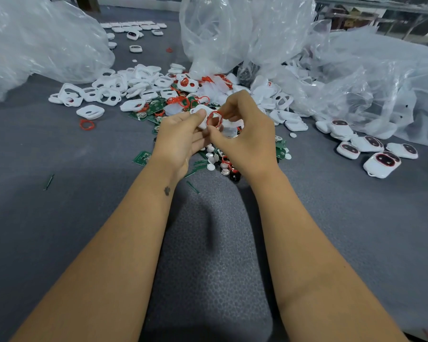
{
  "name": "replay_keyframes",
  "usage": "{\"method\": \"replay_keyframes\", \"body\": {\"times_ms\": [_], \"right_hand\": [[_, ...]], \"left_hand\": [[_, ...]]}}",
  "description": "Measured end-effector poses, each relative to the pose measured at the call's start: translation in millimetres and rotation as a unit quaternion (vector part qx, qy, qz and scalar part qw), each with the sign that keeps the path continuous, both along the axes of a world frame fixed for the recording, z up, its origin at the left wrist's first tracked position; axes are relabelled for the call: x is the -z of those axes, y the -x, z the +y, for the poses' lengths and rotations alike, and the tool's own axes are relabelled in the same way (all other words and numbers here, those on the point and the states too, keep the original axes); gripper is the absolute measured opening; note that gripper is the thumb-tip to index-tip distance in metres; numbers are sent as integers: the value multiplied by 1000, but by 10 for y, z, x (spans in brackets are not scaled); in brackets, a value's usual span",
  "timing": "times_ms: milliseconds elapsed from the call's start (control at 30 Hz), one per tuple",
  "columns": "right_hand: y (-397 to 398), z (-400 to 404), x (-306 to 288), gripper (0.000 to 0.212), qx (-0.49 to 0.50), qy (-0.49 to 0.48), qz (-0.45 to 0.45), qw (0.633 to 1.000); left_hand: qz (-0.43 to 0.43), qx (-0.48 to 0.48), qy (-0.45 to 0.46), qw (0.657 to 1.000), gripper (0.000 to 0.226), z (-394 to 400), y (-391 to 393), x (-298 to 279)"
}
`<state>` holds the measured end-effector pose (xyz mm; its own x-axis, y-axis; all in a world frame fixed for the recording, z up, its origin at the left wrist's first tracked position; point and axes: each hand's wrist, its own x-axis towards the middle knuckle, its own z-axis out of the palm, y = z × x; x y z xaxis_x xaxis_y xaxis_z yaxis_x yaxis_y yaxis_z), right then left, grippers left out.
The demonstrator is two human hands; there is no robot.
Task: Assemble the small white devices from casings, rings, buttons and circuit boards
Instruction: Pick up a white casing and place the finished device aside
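The left hand point(181, 137) grips a white casing point(201, 114) above the parts pile point(158, 95). The right hand point(247, 134) pinches a red ring point(214, 118) against it. The thin ring could slip, twist or seat crooked if pressed unevenly.
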<state>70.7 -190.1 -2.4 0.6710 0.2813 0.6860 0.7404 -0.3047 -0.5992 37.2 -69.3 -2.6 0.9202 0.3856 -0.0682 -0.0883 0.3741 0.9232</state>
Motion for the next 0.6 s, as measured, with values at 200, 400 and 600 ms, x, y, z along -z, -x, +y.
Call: {"method": "replay_keyframes", "body": {"times_ms": [200, 400, 600], "right_hand": [[6, -7, -1, 23, -1, 16, -2, 1000], [-14, -15, 14, 21, -1, 32, -5, 999], [-51, 5, 32, 27, 7, 18, 3, 1000]], "left_hand": [[7, 1, -10, 1000, 17, 6, 12, -14], [-6, 18, -84, 996, 17, 32, 18, 22], [-35, 39, -55, 997, 18, 53, 18, 40]]}}
